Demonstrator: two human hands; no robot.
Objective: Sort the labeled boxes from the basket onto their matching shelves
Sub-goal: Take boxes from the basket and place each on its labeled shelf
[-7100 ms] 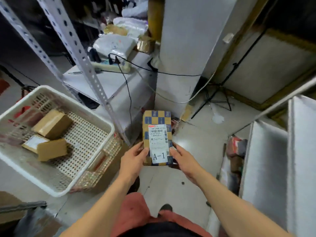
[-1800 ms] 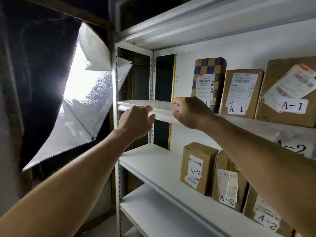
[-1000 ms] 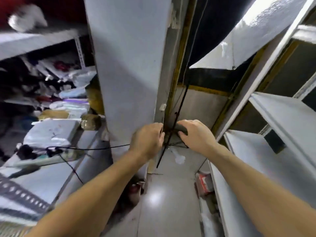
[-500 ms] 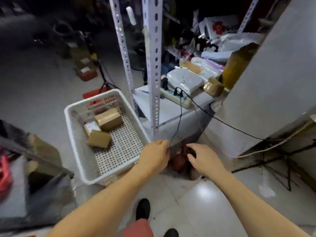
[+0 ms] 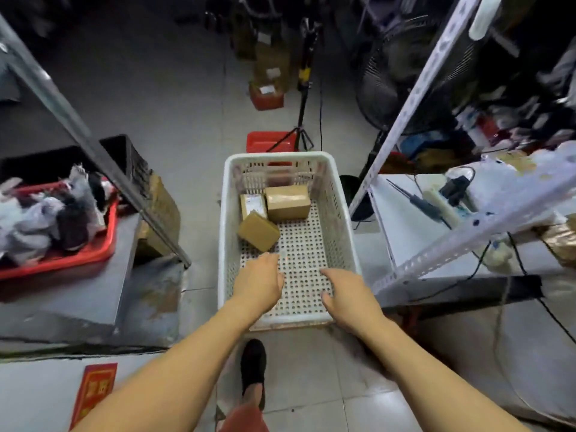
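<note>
A white perforated basket (image 5: 339,210) stands on the floor straight ahead. Three cardboard boxes lie at its far end: a larger brown box (image 5: 287,202), a tilted brown box (image 5: 258,231) in front of it, and a flat box with a white label (image 5: 253,206) behind that. My left hand (image 5: 258,283) reaches over the basket's near part, fingers relaxed, a short way from the tilted box and holding nothing. My right hand (image 5: 350,299) hovers over the basket's near right corner, fingers relaxed and empty.
A white metal rack (image 5: 417,88) with a low shelf of cables and bags stands right of the basket. On the left, a grey post (image 5: 93,145) crosses in front of a red tray (image 5: 93,247) of clutter. A tripod (image 5: 300,120) stands behind the basket. My foot (image 5: 253,369) is below.
I turned away from the A-1 shelf, where the checkered box now stands, and faced the basket. Both empty hands moved forward over the basket's near end.
</note>
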